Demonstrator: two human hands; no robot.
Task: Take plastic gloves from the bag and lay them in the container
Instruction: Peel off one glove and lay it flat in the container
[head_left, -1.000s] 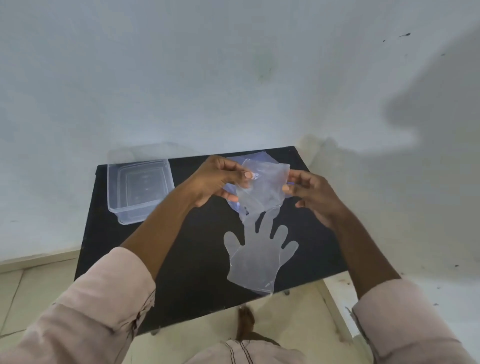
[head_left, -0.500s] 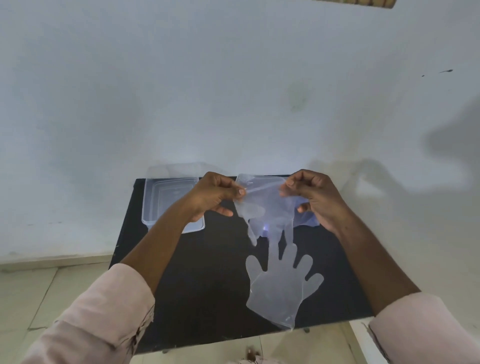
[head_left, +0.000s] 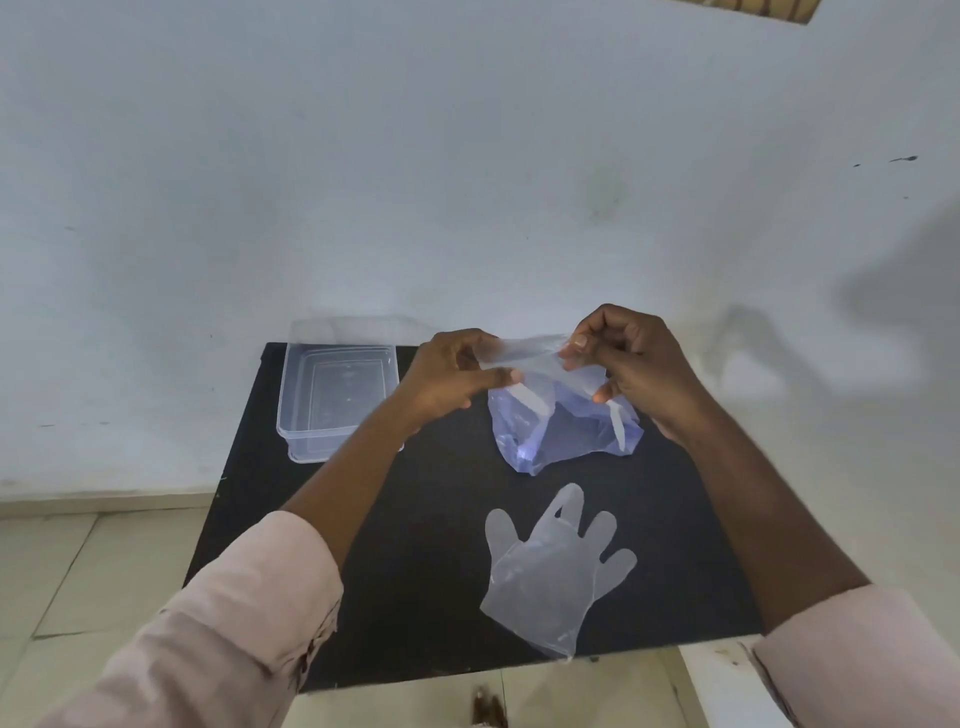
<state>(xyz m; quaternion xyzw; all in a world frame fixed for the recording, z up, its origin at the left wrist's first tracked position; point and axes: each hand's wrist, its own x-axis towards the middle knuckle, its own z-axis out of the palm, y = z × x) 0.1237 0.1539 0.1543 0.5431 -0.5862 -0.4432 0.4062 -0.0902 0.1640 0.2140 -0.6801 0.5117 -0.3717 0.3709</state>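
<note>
A clear plastic glove (head_left: 530, 358) is stretched in the air between my two hands, above a bluish plastic bag (head_left: 566, 436) that lies on the black table (head_left: 415, 519). My left hand (head_left: 457, 379) pinches the glove's left edge and my right hand (head_left: 623, 364) pinches its right edge. Another clear glove (head_left: 550, 566) lies flat on the table near the front edge, fingers pointing away from me. A clear rectangular container (head_left: 337, 400) stands at the table's back left corner; it looks empty.
The table stands against a pale wall (head_left: 467, 182). Tiled floor (head_left: 78, 571) shows to the left and in front. A white ledge (head_left: 727, 686) sits at the lower right.
The view has tilted up and closer. Both hands raised and spread the held glove, which now sits higher and flatter. The bag beneath is now in plain sight.
</note>
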